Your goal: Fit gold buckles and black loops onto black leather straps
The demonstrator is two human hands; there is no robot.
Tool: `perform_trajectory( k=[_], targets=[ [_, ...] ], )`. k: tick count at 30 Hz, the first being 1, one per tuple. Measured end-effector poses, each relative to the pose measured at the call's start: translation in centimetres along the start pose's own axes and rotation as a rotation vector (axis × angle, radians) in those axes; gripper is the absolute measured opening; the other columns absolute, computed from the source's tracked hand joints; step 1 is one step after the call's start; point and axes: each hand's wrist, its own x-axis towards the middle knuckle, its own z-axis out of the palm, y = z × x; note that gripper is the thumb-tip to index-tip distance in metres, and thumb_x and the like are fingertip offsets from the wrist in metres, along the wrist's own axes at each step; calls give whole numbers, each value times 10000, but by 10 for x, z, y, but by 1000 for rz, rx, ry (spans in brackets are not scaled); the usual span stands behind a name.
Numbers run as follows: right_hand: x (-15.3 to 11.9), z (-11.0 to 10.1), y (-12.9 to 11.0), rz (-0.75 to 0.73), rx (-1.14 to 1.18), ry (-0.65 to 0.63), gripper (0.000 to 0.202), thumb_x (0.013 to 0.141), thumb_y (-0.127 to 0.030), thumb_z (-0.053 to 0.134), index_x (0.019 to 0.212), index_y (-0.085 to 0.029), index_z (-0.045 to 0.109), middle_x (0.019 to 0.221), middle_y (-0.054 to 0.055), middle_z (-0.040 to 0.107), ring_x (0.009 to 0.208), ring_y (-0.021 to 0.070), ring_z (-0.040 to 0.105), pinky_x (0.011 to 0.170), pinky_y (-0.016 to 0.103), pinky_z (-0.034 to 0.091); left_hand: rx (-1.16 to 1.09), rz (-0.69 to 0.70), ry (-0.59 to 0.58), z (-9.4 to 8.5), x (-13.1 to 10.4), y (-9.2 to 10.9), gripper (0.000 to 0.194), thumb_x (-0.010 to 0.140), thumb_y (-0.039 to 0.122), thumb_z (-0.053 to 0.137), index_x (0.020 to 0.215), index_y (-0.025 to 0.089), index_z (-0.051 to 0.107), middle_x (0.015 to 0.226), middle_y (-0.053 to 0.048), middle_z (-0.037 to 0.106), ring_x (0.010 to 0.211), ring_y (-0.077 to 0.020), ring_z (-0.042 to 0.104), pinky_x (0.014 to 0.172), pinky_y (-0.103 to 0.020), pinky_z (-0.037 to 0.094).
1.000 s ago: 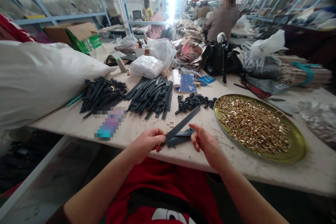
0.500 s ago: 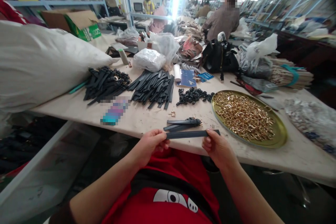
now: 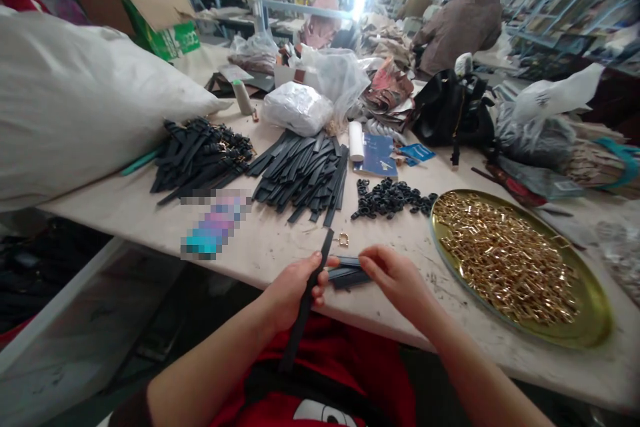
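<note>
My left hand (image 3: 297,287) is closed round a dark leather strap (image 3: 306,300), which stands steeply, its lower end hanging over my lap. Nearby, my right hand (image 3: 397,277) is bent with thumb and fingertips close together; whatever they may hold is hidden. It is over the right part of a few dark straps (image 3: 347,273) lying near the table edge. A single gold buckle (image 3: 343,239) lies on the table just beyond my hands. Farther back is a heap of loose dark straps (image 3: 303,173), with small black loops (image 3: 390,199) to its right.
A round gold tray (image 3: 597,327) full of gold buckles stands at the right. Straps with gold hardware (image 3: 200,153) are piled at the left, beside a big white sack (image 3: 100,113). A black bag (image 3: 453,110) and plastic-wrapped bundles line the back. A person (image 3: 463,27) is beyond the table.
The strap has turned from level between both hands to steep in my left hand alone. My right hand has let go of its end and moved left. The view has shifted.
</note>
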Motion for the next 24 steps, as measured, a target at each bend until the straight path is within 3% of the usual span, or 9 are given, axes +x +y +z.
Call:
perform_trajectory(
  k=[4, 6, 10, 13, 17, 24],
  targets=[
    [63, -5, 22, -107, -350, -11, 168, 811, -291, 469, 880, -187, 581, 887, 57, 585, 665, 151, 559, 631, 272, 411, 50, -50, 52, -8, 8, 5, 234, 749, 214, 501, 956, 144, 583, 615, 34, 473, 458, -35, 424, 428, -136, 353],
    [81, -9, 33, -128, -465, -1, 202, 826, -307, 451, 907, -184, 590, 897, 68, 591, 716, 176, 575, 642, 279, 420, 124, -73, 76, -9, 11, 7, 257, 714, 145, 498, 956, 157, 582, 656, 4, 545, 509, -53, 499, 471, -138, 403],
    [100, -26, 57, -106, -673, 151, 272, 827, -298, 447, 1016, -166, 590, 956, 100, 586, 726, 201, 590, 617, 294, 430, 102, -90, 94, -7, 16, 13, 226, 687, 94, 504, 890, 145, 591, 804, -44, 593, 720, -111, 595, 587, -174, 489],
    [108, -34, 69, -198, -775, 116, 332, 824, -289, 459, 1130, -200, 553, 1077, 104, 560, 746, 194, 595, 617, 281, 428, 61, -114, 95, -4, 20, 17, 201, 688, 84, 525, 873, 129, 587, 843, -54, 583, 797, -130, 595, 624, -188, 508],
    [105, -36, 76, -286, -935, 112, 302, 839, -264, 432, 1109, -236, 565, 1045, 80, 584, 729, 185, 581, 571, 263, 386, 48, -144, 81, 0, 24, 19, 205, 698, 93, 537, 896, 123, 585, 889, -67, 584, 827, -135, 592, 629, -181, 509],
    [91, -50, 94, -214, -924, 54, 216, 841, -236, 425, 887, -196, 632, 910, 83, 610, 691, 178, 576, 566, 261, 369, 101, -110, 65, 1, 22, 21, 204, 702, 97, 514, 891, 116, 590, 955, -76, 585, 752, -104, 585, 584, -164, 495]
  ],
)
